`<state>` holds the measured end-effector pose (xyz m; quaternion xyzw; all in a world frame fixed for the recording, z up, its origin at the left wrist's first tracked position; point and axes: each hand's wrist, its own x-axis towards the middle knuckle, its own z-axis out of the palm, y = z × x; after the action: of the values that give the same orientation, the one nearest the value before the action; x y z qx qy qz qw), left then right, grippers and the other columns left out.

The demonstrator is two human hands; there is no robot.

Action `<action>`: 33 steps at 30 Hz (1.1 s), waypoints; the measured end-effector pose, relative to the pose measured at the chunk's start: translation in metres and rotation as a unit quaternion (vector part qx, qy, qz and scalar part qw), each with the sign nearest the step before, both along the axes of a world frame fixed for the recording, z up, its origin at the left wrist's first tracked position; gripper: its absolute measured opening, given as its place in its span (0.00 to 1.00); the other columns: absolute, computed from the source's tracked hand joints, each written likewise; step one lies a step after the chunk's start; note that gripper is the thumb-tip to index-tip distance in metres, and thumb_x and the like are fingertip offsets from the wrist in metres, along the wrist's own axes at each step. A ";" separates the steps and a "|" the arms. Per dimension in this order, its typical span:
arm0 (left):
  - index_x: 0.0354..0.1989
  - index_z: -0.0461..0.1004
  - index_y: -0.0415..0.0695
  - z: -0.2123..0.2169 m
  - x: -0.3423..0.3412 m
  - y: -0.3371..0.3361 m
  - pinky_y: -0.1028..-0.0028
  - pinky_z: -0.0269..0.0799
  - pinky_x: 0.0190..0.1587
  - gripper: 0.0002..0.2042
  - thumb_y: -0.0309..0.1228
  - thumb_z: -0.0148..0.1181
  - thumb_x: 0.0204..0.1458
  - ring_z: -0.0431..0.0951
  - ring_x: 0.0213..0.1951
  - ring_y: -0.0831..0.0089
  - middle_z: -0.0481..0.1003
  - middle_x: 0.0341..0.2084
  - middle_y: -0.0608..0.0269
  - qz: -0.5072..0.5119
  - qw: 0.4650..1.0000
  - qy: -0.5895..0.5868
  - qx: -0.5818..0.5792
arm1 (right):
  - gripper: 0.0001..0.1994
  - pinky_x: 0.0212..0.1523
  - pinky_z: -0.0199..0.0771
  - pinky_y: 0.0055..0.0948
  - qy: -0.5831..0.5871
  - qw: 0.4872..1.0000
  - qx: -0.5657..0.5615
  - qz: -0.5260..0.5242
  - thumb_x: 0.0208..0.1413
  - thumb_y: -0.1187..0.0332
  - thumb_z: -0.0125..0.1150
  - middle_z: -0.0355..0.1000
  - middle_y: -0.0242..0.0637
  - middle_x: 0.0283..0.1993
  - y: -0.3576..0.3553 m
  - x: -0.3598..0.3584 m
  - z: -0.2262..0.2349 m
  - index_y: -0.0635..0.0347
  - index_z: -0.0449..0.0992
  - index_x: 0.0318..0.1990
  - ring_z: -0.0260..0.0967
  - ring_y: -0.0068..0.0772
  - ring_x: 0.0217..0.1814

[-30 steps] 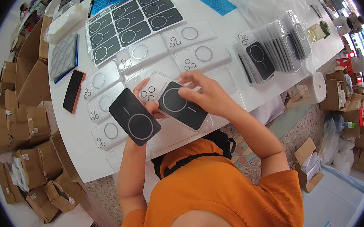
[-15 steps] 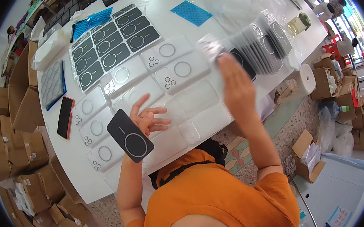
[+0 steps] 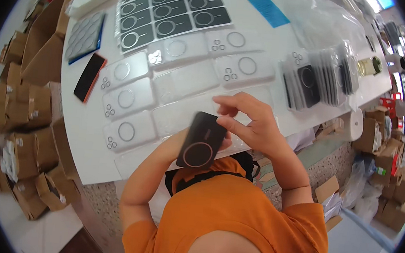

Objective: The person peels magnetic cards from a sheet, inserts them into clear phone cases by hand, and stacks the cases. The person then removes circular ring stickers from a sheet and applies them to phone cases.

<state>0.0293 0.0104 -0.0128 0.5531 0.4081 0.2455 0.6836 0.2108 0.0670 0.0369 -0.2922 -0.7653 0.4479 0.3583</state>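
My left hand holds a black magnetic power bank, a flat rounded slab with a pale ring on its face, tilted above the near edge of the table. Most of the left hand is hidden behind the slab; some fingertips show at its right side. My right hand is at the slab's upper right corner, thumb and a finger bent close to it. Whether a thin film is pinched there I cannot make out. Beneath lie clear plastic trays, several bearing ring and three-circle marks, such as the tray at right.
Sheets of black ring-marked stickers lie at the far left of the table. A row of upright packed cases stands at right, near a white roll. A phone, blue bubble sheet and cardboard boxes surround them.
My right hand has come back from the row of packed cases to the power bank's corner. My left hand has shifted right with the power bank, and the view has swung.
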 end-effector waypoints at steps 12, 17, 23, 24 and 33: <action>0.43 0.69 0.39 0.003 -0.115 -0.035 0.77 0.73 0.31 0.09 0.29 0.51 0.56 0.76 0.26 0.73 0.72 0.23 0.63 0.443 0.870 -0.193 -0.098 | 0.13 0.21 0.67 0.23 0.036 0.925 0.361 0.111 0.38 0.73 0.66 0.71 0.31 0.25 -0.026 -0.057 0.021 0.61 0.76 0.36 0.70 0.28 0.24; 0.44 0.70 0.39 -0.011 -0.174 -0.101 0.71 0.73 0.47 0.17 0.22 0.65 0.45 0.75 0.43 0.67 0.74 0.40 0.59 0.504 0.841 0.126 0.153 | 0.05 0.27 0.69 0.17 0.061 0.953 -0.290 -0.059 0.51 0.75 0.62 0.73 0.32 0.26 -0.013 -0.098 -0.024 0.67 0.74 0.34 0.69 0.17 0.26; 0.50 0.68 0.47 -0.024 -0.199 -0.126 0.64 0.65 0.56 0.35 0.30 0.75 0.26 0.65 0.55 0.60 0.65 0.54 0.62 0.306 0.796 0.446 0.273 | 0.05 0.25 0.68 0.18 0.013 0.897 -0.441 -0.013 0.52 0.73 0.62 0.72 0.31 0.25 -0.024 -0.142 -0.077 0.67 0.74 0.33 0.68 0.18 0.24; 0.50 0.68 0.47 -0.028 -0.201 -0.126 0.64 0.65 0.56 0.35 0.30 0.75 0.26 0.65 0.55 0.60 0.65 0.54 0.62 0.306 0.797 0.444 0.270 | 0.05 0.25 0.68 0.18 0.010 0.897 -0.442 -0.014 0.52 0.73 0.62 0.72 0.31 0.25 -0.025 -0.149 -0.081 0.67 0.74 0.33 0.68 0.18 0.24; 0.51 0.65 0.48 -0.042 -0.214 -0.117 0.64 0.68 0.52 0.39 0.34 0.77 0.23 0.66 0.53 0.59 0.64 0.50 0.61 0.289 0.820 0.407 0.281 | 0.06 0.25 0.67 0.17 -0.049 0.901 -0.430 -0.026 0.52 0.72 0.62 0.72 0.31 0.25 -0.029 -0.176 -0.085 0.67 0.73 0.33 0.67 0.18 0.22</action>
<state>-0.1851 -0.1069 -0.0553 0.6276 0.7033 0.2886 0.1680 0.0346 0.0383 -0.0478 -0.4588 -0.5066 0.7096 0.1713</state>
